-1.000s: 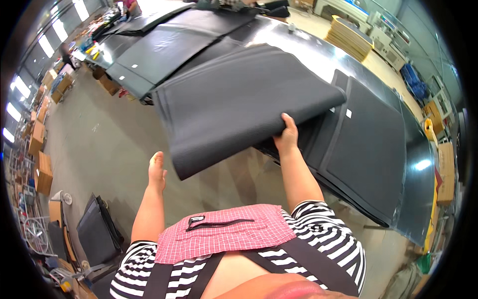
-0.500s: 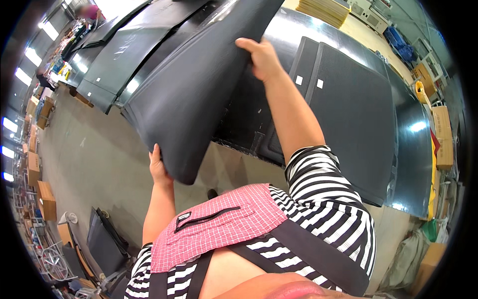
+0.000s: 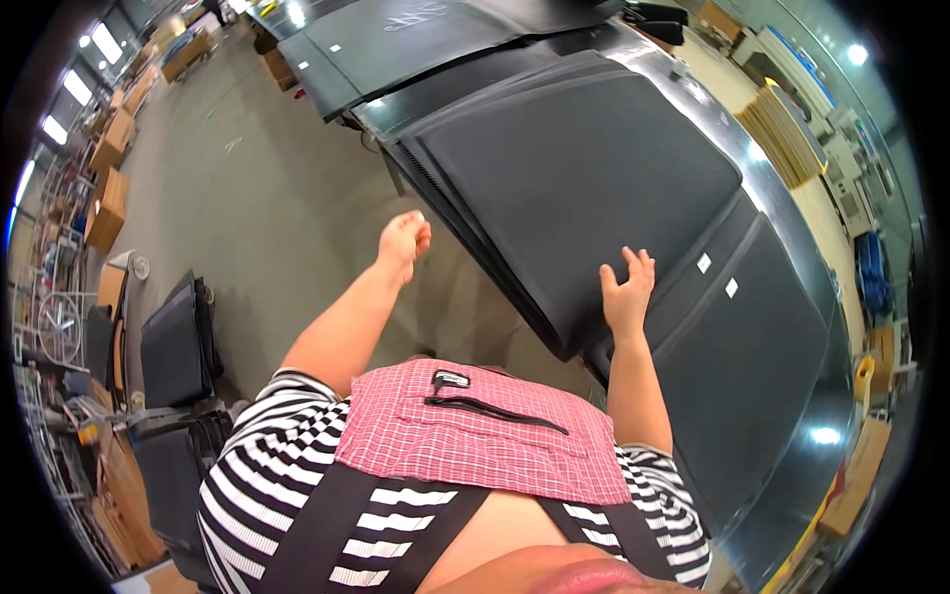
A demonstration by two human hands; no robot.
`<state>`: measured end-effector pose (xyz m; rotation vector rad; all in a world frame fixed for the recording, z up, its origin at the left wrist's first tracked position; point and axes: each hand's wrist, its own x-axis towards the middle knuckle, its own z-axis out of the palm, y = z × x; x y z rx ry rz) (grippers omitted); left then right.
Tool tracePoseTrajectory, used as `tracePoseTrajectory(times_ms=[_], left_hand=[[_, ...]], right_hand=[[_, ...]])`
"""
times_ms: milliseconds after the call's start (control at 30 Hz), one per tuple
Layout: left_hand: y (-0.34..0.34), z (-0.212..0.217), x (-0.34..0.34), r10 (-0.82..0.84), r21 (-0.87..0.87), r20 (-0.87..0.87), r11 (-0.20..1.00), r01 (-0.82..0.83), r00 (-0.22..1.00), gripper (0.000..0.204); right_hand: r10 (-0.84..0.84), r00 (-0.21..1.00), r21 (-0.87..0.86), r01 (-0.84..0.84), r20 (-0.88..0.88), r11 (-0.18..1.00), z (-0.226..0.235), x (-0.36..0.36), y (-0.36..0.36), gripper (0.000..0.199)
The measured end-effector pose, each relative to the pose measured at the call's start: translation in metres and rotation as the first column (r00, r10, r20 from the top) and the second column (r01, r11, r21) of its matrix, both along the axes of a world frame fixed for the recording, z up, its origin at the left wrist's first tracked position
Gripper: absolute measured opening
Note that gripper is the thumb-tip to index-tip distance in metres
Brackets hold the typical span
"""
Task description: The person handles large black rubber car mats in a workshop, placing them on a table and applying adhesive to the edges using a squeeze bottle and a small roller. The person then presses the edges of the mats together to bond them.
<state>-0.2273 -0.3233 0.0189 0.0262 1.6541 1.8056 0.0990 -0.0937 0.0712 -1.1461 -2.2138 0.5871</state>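
Note:
A large black sheet (image 3: pixel 584 168) with rounded corners, like a rubber mat, lies flat on top of a stack on the dark, shiny table. My right hand (image 3: pixel 627 289) is over its near right edge with the fingers spread, gripping nothing; whether it touches the sheet I cannot tell. Off the table's left edge, above the floor, my left hand (image 3: pixel 404 246) is curled closed with nothing visible in it, apart from the sheets. To the right, another pile of black sheets (image 3: pixel 752 366) bears small white labels (image 3: pixel 731 287).
Beyond the stack, more black sheets (image 3: pixel 366 49) cover the table. Its glossy surface (image 3: pixel 826 396) shows at the right. Yellowish stacked sheets (image 3: pixel 782 134) stand at the far right. On the floor at left are cardboard boxes (image 3: pixel 106 208) and black panels (image 3: pixel 178 342).
The black sheet, lifted and bent between both hands before, now lies flat on the stack. Both hands have let go. My view has turned.

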Motion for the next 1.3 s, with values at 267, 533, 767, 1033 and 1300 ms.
tracePoseTrajectory(times_ms=[267,533,767,1033,1300], left_hand=[[0.058,0.000,-0.134,0.016,0.140,-0.021,0.990,-0.013,1.000,0.036],[0.059,0.011,-0.179,-0.271,0.097,0.124,0.961,0.260,0.955,0.053],[0.061,0.028,-0.194,-0.239,0.152,0.310,0.968,0.200,0.920,0.066],[0.065,0.003,-0.210,-0.292,0.265,0.364,0.943,0.203,0.884,0.051],[0.066,-0.010,-0.220,-0.360,0.248,0.353,0.926,0.284,0.864,0.037]], right_hand=[[0.436,0.898,0.061,-0.439,0.063,0.896,0.035,-0.206,-0.058,0.034],[0.212,0.741,0.195,-0.421,0.637,0.886,0.002,-0.381,-0.046,0.066],[0.107,0.966,0.272,-0.171,0.235,0.947,0.060,-0.369,-0.017,0.020],[-0.592,0.793,0.782,0.459,-0.146,0.421,0.366,-0.110,0.029,0.031],[-0.696,0.652,0.799,0.570,-0.299,0.191,0.411,-0.052,0.013,0.034]])
